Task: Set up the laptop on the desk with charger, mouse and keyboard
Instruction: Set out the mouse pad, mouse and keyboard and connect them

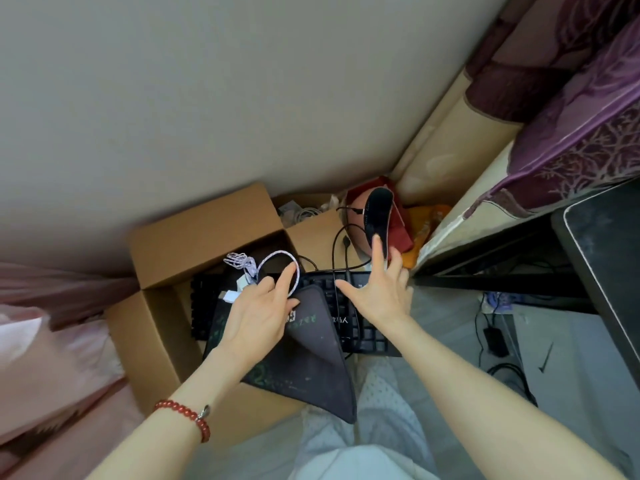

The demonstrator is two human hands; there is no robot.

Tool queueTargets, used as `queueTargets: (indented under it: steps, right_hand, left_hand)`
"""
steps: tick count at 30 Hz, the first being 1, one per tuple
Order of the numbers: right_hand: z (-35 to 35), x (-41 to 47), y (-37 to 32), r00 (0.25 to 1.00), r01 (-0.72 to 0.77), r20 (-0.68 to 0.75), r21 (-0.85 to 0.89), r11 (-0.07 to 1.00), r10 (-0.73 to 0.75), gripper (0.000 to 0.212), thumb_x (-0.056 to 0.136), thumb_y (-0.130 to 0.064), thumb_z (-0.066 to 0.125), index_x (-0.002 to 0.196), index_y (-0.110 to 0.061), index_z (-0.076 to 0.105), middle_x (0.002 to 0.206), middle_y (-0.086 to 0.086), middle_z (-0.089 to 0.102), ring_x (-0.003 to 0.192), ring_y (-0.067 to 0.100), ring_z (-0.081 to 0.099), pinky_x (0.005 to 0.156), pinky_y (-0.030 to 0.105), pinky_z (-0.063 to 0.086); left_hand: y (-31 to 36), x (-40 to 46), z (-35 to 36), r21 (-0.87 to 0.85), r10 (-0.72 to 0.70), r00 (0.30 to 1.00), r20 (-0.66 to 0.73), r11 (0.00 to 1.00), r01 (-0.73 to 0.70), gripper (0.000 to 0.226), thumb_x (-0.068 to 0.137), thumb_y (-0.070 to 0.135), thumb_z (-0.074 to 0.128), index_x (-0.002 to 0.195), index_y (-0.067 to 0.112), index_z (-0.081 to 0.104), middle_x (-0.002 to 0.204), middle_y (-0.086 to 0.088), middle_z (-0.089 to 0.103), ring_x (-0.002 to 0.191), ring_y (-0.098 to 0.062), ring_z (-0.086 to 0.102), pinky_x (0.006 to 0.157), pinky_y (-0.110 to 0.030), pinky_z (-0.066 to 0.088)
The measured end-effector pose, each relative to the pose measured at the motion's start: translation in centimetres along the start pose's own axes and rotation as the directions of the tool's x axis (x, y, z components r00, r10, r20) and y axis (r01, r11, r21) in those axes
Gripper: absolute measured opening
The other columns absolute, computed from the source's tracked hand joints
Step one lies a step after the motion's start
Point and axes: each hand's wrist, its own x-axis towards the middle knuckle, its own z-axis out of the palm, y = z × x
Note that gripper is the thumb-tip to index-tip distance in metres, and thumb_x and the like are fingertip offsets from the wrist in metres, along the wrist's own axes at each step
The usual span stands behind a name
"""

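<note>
Left hand (pixel 258 315) pinches a mouse pad (pixel 311 358) and white cable (pixel 277 268), right hand (pixel 377 289) spreads open over the keyboard (pixel 360 327) below it, so nothing looks set up yet.

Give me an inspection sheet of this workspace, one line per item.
Surface: dark desk at right, only its edge in view; the work goes on above the cardboard box on the floor.
Job's things: black keyboard lies across the box; mouse pad droops over its edge; laptop and mouse not seen.
Clutter: black insole, red bag, second box of white cords.
Hands: left hand grips the mouse pad, white cable looped by its fingers; right hand open over the keyboard.
Cables: black keyboard cord; power brick under the desk.
Surroundings: wall, purple curtain.
</note>
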Motion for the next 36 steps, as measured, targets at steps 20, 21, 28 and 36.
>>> queueTargets:
  steps: [20,21,28,36]
  right_hand:
    - [2.2,2.3,-2.4,0.905,0.420,0.202,-0.568,0.708,-0.374,0.075,0.079,-0.073,0.034,0.113,-0.008,0.048,0.110,0.014,0.060,0.096,0.030,0.059,0.069,0.037,0.042]
    - [2.2,2.0,-2.3,0.891,0.444,0.194,-0.565,0.696,-0.411,0.074,0.080,-0.073,0.033,0.109,-0.008,0.049,0.104,0.013,0.063,0.091,0.029,0.061,0.063,0.035,0.041]
    - [-0.1,-1.2,-3.3,0.777,0.571,0.171,-0.596,0.564,-0.606,0.061,0.082,-0.069,0.033,0.092,-0.011,0.049,0.075,0.008,0.065,0.062,0.027,0.061,0.044,0.028,0.022]
    - [-8.3,-6.0,-6.2,0.659,0.526,0.073,-0.756,0.390,-0.748,0.057,0.058,-0.075,0.062,0.056,-0.019,0.056,0.042,-0.004,0.055,0.035,0.012,0.052,0.038,0.019,0.037]
  left_hand:
    - [-1.1,-2.5,0.9,0.124,0.041,0.995,-0.095,0.992,-0.029,0.025,0.090,0.017,0.042,0.088,0.009,0.066,0.055,-0.001,0.053,0.055,-0.022,0.048,0.048,-0.033,0.035]
    - [-1.2,-2.7,0.8,0.121,0.041,0.994,-0.102,0.992,-0.029,0.024,0.090,0.017,0.043,0.087,0.010,0.066,0.054,-0.001,0.052,0.055,-0.022,0.047,0.048,-0.033,0.034]
    - [-1.2,-4.0,-1.7,0.105,0.008,0.987,-0.157,0.994,0.008,0.019,0.087,0.015,0.049,0.082,0.011,0.067,0.053,-0.002,0.053,0.054,-0.023,0.048,0.047,-0.033,0.035]
    - [-0.3,-6.8,-8.3,0.085,-0.050,0.965,-0.258,0.994,0.074,0.029,0.061,-0.002,0.075,0.087,0.008,0.070,0.056,-0.004,0.058,0.054,-0.025,0.051,0.046,-0.031,0.037]
